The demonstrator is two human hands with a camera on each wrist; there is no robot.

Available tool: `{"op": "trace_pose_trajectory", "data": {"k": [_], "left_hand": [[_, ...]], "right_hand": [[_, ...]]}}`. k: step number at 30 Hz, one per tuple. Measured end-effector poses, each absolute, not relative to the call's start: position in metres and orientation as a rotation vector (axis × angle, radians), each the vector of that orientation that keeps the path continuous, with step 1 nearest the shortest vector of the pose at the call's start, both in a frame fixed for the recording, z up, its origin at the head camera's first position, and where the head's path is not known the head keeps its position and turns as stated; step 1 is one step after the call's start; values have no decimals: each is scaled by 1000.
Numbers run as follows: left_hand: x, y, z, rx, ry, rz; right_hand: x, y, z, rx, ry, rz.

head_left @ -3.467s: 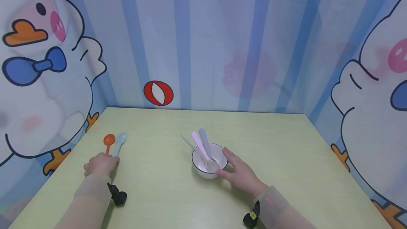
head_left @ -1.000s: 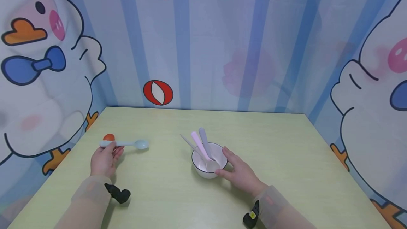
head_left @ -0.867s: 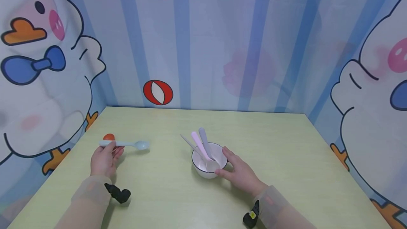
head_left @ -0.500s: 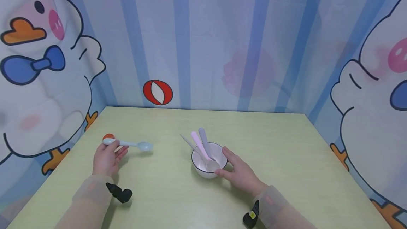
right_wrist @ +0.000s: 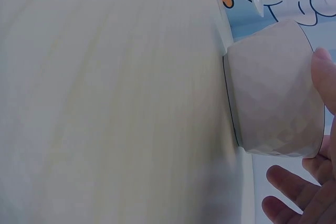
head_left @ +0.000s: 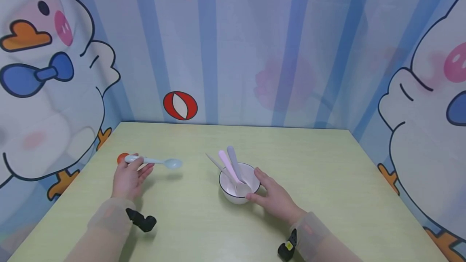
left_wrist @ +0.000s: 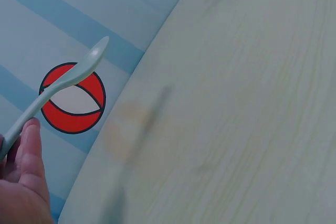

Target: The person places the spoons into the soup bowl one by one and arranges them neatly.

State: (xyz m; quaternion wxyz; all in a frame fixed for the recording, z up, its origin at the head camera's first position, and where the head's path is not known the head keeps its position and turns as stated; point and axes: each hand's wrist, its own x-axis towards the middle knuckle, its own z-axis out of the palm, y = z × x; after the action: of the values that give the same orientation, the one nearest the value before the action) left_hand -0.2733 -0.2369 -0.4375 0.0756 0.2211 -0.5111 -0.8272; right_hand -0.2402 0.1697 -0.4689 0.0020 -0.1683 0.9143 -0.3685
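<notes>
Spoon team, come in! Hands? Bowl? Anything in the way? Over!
Left hand pinching light-blue spoon, raised above table. Right hand holding white bowl, three utensils leaning inside. Nothing visible between spoon and bowl.

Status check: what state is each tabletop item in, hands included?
Light blue long-handled spoon: raised off the table.
Orange round-headed spoon: mostly hidden by left hand.
Dark-rimmed white round bowl: upright on the table.
Pink-handled utensil: leaning in bowl.
Purple-handled utensil: leaning in bowl.
Slim grey-handled utensil: leaning in bowl.
Left hand: pinching the light blue spoon.
Right hand: gripping the bowl.
</notes>
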Motion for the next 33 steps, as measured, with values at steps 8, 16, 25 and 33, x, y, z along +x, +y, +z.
{"op": "trace_pose_trajectory", "data": {"k": [8, 16, 25, 33], "left_hand": [[-273, -223, -431, 632, -1549, -2456], [-270, -210, -423, 635, -1552, -2447], [-267, -190, -415, 607, -1565, -2402], [-265, -168, -411, 530, -1627, -2361]], "right_hand": [[-240, 170, -469, -522, 2868, -1152], [-241, 170, -470, -518, 2868, -1150], [-241, 170, -470, -517, 2863, -1156], [-240, 170, -470, -520, 2865, -1161]]}}
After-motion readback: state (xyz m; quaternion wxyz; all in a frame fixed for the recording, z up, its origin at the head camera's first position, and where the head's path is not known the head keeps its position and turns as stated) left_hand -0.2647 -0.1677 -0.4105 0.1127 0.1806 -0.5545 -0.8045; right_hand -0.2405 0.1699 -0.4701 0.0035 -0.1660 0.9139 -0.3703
